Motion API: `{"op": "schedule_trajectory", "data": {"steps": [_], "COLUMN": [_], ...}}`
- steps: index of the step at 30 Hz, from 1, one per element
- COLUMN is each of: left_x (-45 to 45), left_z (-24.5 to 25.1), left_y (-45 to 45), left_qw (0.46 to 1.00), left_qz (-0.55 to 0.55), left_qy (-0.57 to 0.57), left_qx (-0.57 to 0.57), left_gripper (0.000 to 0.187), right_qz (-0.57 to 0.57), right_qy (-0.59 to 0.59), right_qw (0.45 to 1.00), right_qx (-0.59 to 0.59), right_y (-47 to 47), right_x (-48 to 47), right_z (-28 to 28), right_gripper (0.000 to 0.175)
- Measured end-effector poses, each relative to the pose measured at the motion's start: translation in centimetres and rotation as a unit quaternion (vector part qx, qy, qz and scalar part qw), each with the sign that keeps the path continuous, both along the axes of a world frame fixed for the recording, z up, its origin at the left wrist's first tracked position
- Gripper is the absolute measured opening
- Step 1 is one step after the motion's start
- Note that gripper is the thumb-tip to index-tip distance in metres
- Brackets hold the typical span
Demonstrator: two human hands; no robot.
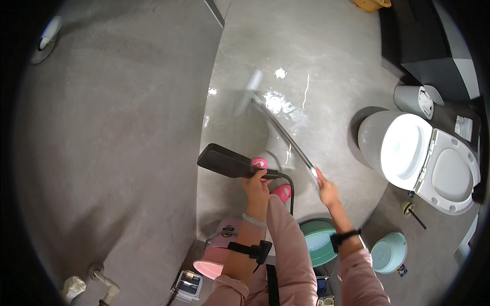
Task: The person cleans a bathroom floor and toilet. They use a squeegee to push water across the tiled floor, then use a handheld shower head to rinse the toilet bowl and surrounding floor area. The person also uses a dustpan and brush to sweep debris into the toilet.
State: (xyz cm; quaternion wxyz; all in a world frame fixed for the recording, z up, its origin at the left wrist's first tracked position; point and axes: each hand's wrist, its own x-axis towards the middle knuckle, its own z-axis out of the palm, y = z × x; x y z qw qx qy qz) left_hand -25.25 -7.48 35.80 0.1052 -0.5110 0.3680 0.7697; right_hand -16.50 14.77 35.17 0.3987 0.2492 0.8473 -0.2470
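Observation:
My left hand (255, 187) is closed round the handle of a black hand shower (226, 160), and its dark hose (293, 195) hangs down beside my leg. In my right hand (328, 191) is a metal pole (285, 134) that slants up and left to the floor. The head at its far end (249, 91) is blurred; I cannot tell whether it is a brush or a squeegee. White patches, foam or glare, show on the wet grey floor (277, 102) just right of that head. Pink slippers (282, 192) are on my feet.
At right stands a white toilet (369, 141), its lid raised, with a waste bin (407, 99) behind and a plunger (407, 209) nearby. Around my legs are a pink bucket (208, 262), a green basin (325, 260) and a pale turquoise basin (388, 252). A grey wall (126, 134) rises at left.

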Motion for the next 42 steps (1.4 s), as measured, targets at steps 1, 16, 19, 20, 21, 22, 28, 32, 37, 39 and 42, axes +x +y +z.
{"op": "schedule_trajectory", "data": {"steps": [1, 16, 19, 20, 21, 22, 28, 32, 37, 39, 42], "left_x": [0.5, 5.8, 5.7, 5.6, 5.6, 5.6, 5.3, 4.5, 2.6, 1.4, -0.1], "left_z": [-0.1, 2.2, 2.3, 2.2, 2.1, 2.1, 2.4, 2.5, 2.9, 2.8, 2.2], "left_y": [0.4, -0.1, -1.4, -1.5, -1.5, -1.4, 0.5, 2.5, 5.6, 7.1, 8.6], "left_qw": [1.000, 0.994, 0.990, 0.989, 0.989, 0.989, 0.988, 0.988, 0.985, 0.989, 0.992], "left_qz": [-0.014, -0.086, -0.108, -0.103, -0.111, -0.111, -0.132, -0.147, -0.162, -0.135, -0.112], "left_qy": [0.004, 0.031, 0.037, 0.045, 0.038, 0.039, 0.054, 0.045, 0.055, 0.060, 0.058], "left_qx": [0.004, -0.066, -0.086, -0.091, -0.091, -0.088, -0.053, -0.029, -0.019, -0.016, -0.006], "left_gripper": [0.041, 0.035, 0.032, 0.031, 0.030, 0.029, 0.028, 0.031, 0.038, 0.043, 0.050], "right_qz": [-0.060, 0.042, 0.120, 0.102, 0.084, 0.083, -0.005, -0.039, -0.096, -0.122, -0.175], "right_qy": [0.038, 0.083, 0.038, 0.052, 0.061, 0.027, -0.076, -0.091, -0.061, -0.012, 0.012], "right_qw": [0.997, 0.994, 0.987, 0.989, 0.989, 0.993, 0.996, 0.984, 0.979, 0.981, 0.979], "right_qx": [-0.005, -0.063, -0.095, -0.099, -0.101, -0.081, 0.046, 0.149, 0.169, 0.147, 0.107], "right_y": [1.2, -5.1, -9.0, -9.5, -9.5, -8.7, 3.4, 8.0, 8.2, 7.8, 7.7], "right_x": [3.9, 5.1, 2.1, 2.0, 2.8, 4.3, 21.3, 28.2, 26.8, 24.1, 18.4], "right_z": [1.8, 1.9, -1.4, -2.3, -2.7, -2.8, 4.5, 11.2, 13.8, 13.2, 11.6], "right_gripper": [0.040, 0.048, 0.050, 0.050, 0.050, 0.049, 0.040, 0.041, 0.041, 0.041, 0.038]}}
